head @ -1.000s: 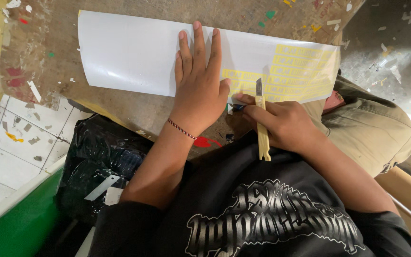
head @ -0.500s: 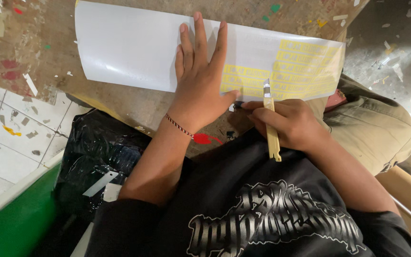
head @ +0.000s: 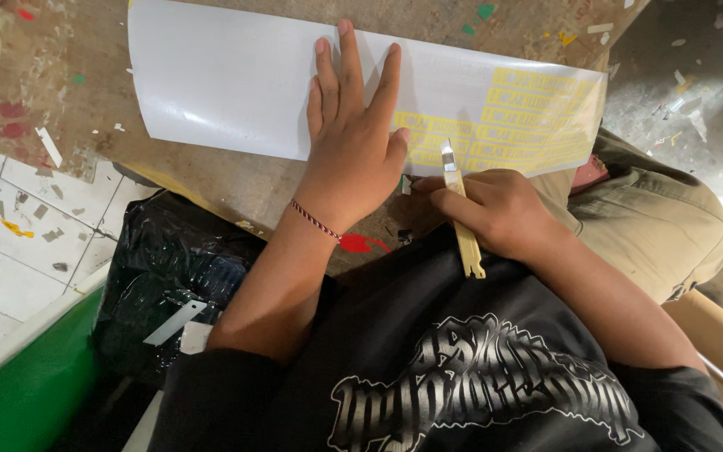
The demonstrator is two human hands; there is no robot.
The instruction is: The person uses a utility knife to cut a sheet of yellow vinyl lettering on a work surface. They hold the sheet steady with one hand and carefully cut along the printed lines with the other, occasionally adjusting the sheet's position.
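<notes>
A black bag [head: 169, 276] sits on the left. The left hand [head: 353, 142] lies flat, fingers spread, on the white sheet [head: 228, 84]. The right hand [head: 495, 209] grips a yellow cutter [head: 462, 209], its blade touching the yellow stickers [head: 512, 117].

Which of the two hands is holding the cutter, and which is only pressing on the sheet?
The right hand grips the yellow cutter, its blade at the sheet's near edge. The left hand lies flat, fingers spread, on the white sheet, holding nothing.
</notes>
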